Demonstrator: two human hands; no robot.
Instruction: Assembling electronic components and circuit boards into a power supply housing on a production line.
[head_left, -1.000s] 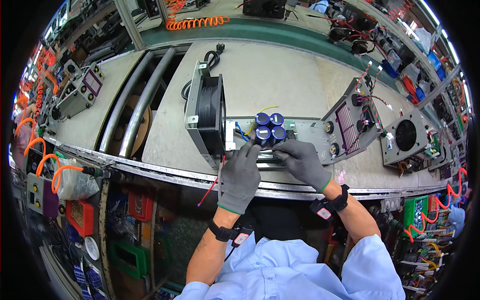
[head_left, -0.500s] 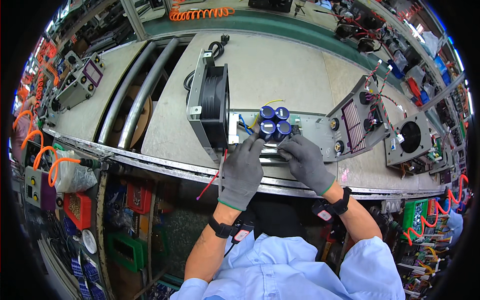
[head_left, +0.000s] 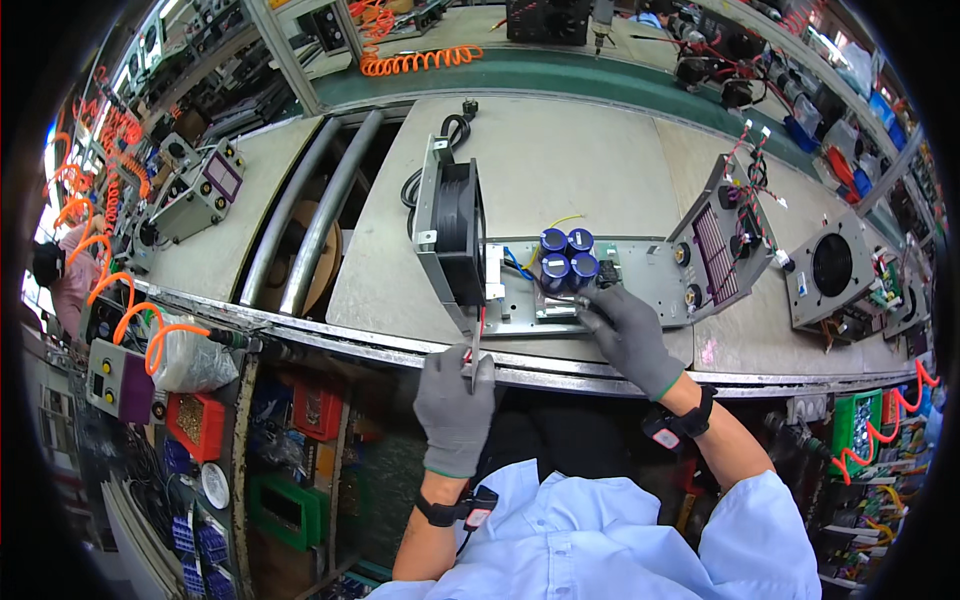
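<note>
My left hand, in a grey glove, is closed at the table's front edge around a grey strip-like cable. A bit of red wire shows beside its fingers. The cable hangs from the open metal chassis, near the upright panel with the black fan. My gloved right hand has its fingers bent at the near right edge of a circuit board, closed on it; the fingertips are partly hidden. Several blue capacitors stand on that board. A yellow wire and blue wires lie beside them.
At the chassis's right end stands a vented panel with wires. Another fan panel is farther right. Left are two metal rollers and a finished-looking unit. A black power cord lies behind the fan. Parts bins sit below.
My left hand has left the circuit board, moved down and toward me, and taken hold of the cable. My right hand stays at the board. The whole view has shifted slightly.
</note>
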